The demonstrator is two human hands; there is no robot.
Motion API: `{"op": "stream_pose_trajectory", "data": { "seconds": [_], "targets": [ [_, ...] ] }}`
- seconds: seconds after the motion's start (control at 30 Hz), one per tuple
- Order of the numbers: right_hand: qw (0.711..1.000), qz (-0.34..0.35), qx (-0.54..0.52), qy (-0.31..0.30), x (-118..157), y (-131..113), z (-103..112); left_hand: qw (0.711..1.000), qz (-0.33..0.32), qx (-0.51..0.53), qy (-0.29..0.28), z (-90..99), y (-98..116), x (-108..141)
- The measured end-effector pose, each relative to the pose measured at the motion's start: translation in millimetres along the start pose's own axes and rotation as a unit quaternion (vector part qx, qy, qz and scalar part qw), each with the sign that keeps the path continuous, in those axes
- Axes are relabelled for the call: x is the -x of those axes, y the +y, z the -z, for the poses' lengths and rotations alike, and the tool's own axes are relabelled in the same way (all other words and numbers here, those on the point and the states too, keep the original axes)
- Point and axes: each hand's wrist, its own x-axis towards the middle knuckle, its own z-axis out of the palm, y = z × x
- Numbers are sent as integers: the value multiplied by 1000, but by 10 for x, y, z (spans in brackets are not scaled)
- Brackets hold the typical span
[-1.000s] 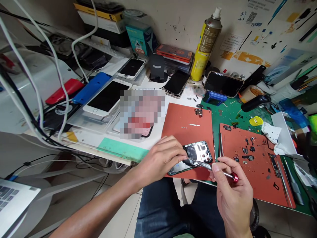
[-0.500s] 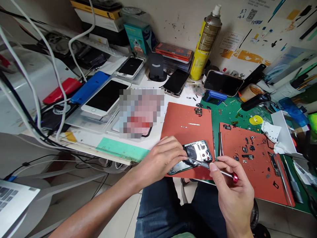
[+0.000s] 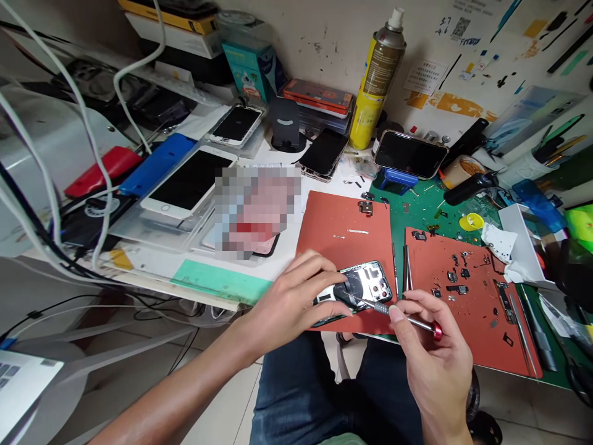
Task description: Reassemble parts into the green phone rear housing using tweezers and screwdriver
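Observation:
An opened phone housing, its bare inner side up and camera holes at the right end, lies on an orange mat. My left hand holds its left part, with index finger and thumb apart across it. My right hand grips a slim screwdriver with a knurled grey collar and a red end cap. Its thin tip points left into the housing, close to my left fingertips. Whether the tip touches anything I cannot tell.
Small phone parts lie scattered on a second orange mat at right. Tweezers rest along its edge. Behind stand a yellow spray can and a phone on a blue stand. A white-framed phone lies left.
My left index finger and thumb have spread apart from their pinch near the screwdriver tip. The tip now shows over the housing. The view has shifted slightly; my right hand keeps its grip.

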Motion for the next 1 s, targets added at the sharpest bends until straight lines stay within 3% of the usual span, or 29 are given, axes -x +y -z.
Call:
{"op": "stream_pose_trajectory", "data": {
  "seconds": [0.07,0.27,0.63,1.0],
  "targets": [
    [1000,3,-4,26,24,-3,3,999,-2,-48,-6,40,52,37],
    [994,27,37,104,121,54,-16,984,-14,-144,-105,109,144,140],
    [976,143,133,100,111,185,-96,972,-30,-175,-154,92,160,-75],
    [970,163,152,93,117,207,-119,968,-26,-175,-175,86,163,-123]
  ]
}}
